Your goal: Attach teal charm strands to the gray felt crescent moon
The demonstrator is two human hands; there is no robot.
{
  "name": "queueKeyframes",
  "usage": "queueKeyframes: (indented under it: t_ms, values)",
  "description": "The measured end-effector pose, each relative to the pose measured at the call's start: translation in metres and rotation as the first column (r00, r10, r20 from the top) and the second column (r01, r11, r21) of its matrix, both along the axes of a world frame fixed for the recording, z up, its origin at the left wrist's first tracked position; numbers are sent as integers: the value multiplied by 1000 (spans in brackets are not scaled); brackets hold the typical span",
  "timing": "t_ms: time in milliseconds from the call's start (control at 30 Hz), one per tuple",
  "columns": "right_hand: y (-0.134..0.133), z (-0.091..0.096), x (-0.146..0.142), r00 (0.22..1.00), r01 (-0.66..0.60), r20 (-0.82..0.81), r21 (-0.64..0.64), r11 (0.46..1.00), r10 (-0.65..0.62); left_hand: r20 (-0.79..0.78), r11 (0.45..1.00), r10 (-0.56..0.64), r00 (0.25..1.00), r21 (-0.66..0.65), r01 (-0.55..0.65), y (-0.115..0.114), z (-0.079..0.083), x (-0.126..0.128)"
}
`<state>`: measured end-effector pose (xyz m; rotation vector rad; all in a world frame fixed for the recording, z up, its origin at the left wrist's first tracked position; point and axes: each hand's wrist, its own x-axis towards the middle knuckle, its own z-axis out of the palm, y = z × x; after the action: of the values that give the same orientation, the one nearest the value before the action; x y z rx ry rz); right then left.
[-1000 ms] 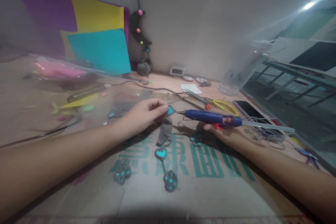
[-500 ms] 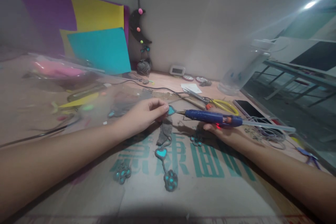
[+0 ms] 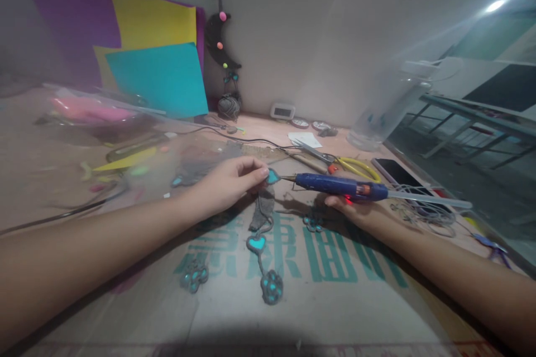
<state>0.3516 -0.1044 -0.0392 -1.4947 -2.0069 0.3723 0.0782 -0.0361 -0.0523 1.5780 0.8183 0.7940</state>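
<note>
Open lane along the counter's near edge, in front of the paw-shaped piece. Centre blocked by glue gun. Toward far edge, black cord and scissors obstruct; toward right edge, phone and coiled cable.

We reach both bare forearms inward, our left forearm slanting up from the lower left and our right forearm from the lower right. Our left hand pinches, thumb and bent forefinger drawn together at the tips, the other fingers mostly hidden. Our right hand is curled in a grip, one digit pointing toward the left hand, well apart from it.
</note>
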Motion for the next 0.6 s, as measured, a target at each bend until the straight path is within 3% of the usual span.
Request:
queueKeyframes:
  t_ms: [300,600]
  values:
    - [1,-4,4,1000,3,-20,-3,1000,-3,57,998,2,998,-58,2,-2,-1,1]
    - [1,-7,8,999,-23,-36,-28,999,22,21,1000,1,1000,-31,0,0,-1,-1]
